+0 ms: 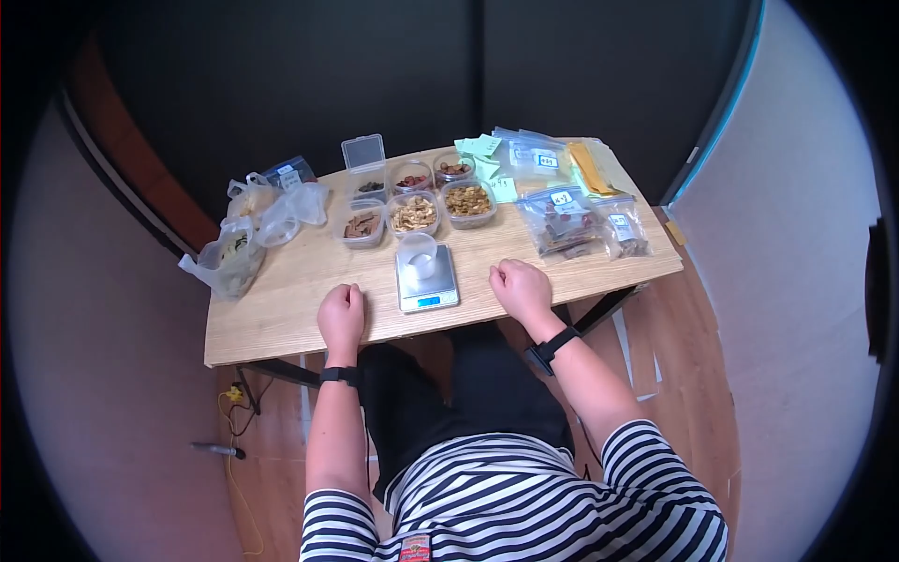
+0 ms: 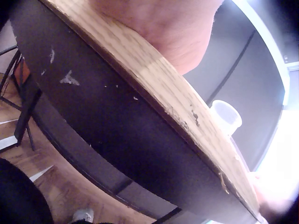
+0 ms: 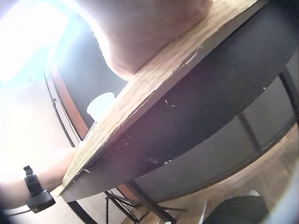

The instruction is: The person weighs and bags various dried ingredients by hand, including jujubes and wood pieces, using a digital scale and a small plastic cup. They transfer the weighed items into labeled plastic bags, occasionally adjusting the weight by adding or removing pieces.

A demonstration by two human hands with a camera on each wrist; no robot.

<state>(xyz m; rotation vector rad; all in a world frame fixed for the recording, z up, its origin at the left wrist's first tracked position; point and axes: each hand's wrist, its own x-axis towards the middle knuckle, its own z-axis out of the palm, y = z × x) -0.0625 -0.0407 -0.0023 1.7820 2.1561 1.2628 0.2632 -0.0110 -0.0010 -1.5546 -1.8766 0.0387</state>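
My left hand (image 1: 341,317) rests on the table's front edge, fingers curled into a fist with nothing in it. The right hand (image 1: 522,290) lies the same way farther right, also a bare fist. Between them stands a silver kitchen scale (image 1: 426,288) with a lit blue display. On its plate sits a translucent plastic cup (image 1: 418,258), which shows too in the left wrist view as a pale cup (image 2: 226,117) beyond the table edge. Neither hand touches the scale or cup.
Behind the scale stand several clear tubs of dried foods, among them a tub of pale slices (image 1: 414,214). Plastic bags (image 1: 241,248) lie at the left. Labelled zip bags (image 1: 562,220), green notes (image 1: 503,190) and a yellow packet (image 1: 590,169) are at the right.
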